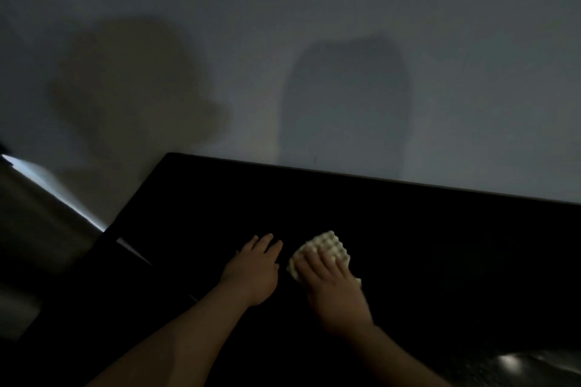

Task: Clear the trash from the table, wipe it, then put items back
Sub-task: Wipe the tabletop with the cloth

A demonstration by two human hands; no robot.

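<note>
The right hand (334, 287) lies flat, fingers straight, pressing a pale waffle-textured cloth (323, 248) onto the dark table (408, 229). Just beside it, the left hand (253, 272) rests flat, fingers spread, holding nothing. A grey wall (314, 25) stands behind.

Quick count here: two hands, so one left hand (253, 270) and one right hand (334, 289), one pale bumpy cloth (327, 242), one dark surface (408, 229), one plain wall (314, 9) behind.
</note>
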